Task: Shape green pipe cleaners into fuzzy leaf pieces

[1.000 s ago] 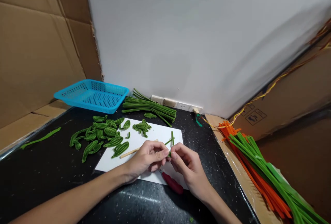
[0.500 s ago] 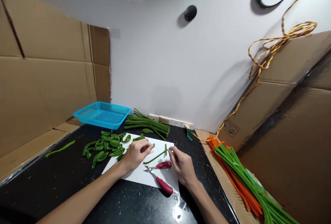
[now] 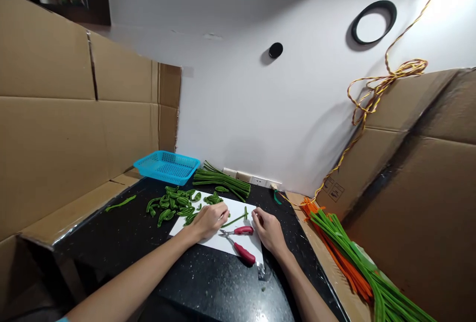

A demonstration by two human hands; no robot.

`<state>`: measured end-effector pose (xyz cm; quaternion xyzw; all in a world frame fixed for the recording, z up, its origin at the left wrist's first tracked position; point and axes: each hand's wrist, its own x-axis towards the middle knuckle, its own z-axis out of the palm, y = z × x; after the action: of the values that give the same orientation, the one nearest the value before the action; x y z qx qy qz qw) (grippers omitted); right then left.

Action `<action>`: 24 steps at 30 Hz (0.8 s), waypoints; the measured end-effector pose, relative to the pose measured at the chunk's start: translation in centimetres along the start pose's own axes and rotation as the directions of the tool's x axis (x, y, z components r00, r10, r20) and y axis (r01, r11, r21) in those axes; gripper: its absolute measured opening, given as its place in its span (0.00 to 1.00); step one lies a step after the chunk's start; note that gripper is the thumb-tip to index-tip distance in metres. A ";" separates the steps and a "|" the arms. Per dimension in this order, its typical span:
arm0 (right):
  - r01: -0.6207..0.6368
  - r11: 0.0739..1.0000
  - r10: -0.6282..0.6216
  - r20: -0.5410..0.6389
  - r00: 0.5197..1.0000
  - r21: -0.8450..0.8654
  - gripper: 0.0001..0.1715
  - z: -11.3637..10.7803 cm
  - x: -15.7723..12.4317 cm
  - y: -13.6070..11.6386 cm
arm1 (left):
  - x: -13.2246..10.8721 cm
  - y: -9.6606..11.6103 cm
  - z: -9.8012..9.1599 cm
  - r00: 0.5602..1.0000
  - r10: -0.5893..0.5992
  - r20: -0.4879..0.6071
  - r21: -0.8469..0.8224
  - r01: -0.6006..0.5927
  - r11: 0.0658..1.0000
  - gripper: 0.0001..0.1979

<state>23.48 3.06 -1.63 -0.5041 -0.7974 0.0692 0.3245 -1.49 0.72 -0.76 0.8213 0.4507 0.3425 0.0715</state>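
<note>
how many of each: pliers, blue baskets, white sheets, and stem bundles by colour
pliers: 1
blue basket: 1
white sheet: 1
dark green bundle: 1
bright green bundle: 1
orange bundle: 1
total: 6

Extends the left forearm [image 3: 137, 273], bare, on a long slant from the lower left toward the centre, with the left wrist [image 3: 192, 234] nearly straight. Holds the left hand [image 3: 210, 220] back upward, knuckles raised. Bends the left fingers [image 3: 222, 210] inward, pointing toward the other hand. Angles the right forearm [image 3: 308, 285], also bare, more steeply from the lower right toward the centre, with the right wrist [image 3: 281, 252] nearly in line. Holds the right hand [image 3: 269, 230] with its back up and to the right. Has the right fingers [image 3: 261, 214] curled inward. Sets both hands near each other, about level but apart, with fingertips too small to make out clearly.
</note>
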 end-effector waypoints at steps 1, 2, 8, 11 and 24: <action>-0.007 1.000 0.007 0.005 1.000 -0.010 0.21 0.0 0.0 0.1 | 0.0 0.0 -0.1 1.000 -0.004 0.005 0.007 0.004 1.000 0.15; -0.015 1.000 0.016 0.009 1.000 -0.020 0.21 0.1 0.1 0.2 | -0.1 0.0 -0.1 1.000 -0.008 0.009 0.011 0.008 1.000 0.15; -0.074 0.994 0.077 0.034 0.996 -0.084 0.18 0.0 0.4 0.8 | -0.4 -0.2 -0.3 1.000 -0.014 0.009 0.008 0.014 1.000 0.14; -0.100 0.988 0.105 0.032 0.994 -0.113 0.18 -0.1 0.6 1.1 | -0.5 -0.2 -0.3 1.000 -0.020 0.002 0.006 0.020 1.000 0.12; -0.251 0.943 0.274 0.077 0.959 -0.219 0.18 0.5 1.6 2.0 | -0.2 -1.6 0.0 0.945 -0.230 -0.235 0.045 0.247 0.968 0.17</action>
<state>24.21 5.51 -2.15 -0.6326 -0.7420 0.0552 0.2150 -2.71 1.51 -1.53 0.7181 0.5642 0.4063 0.0299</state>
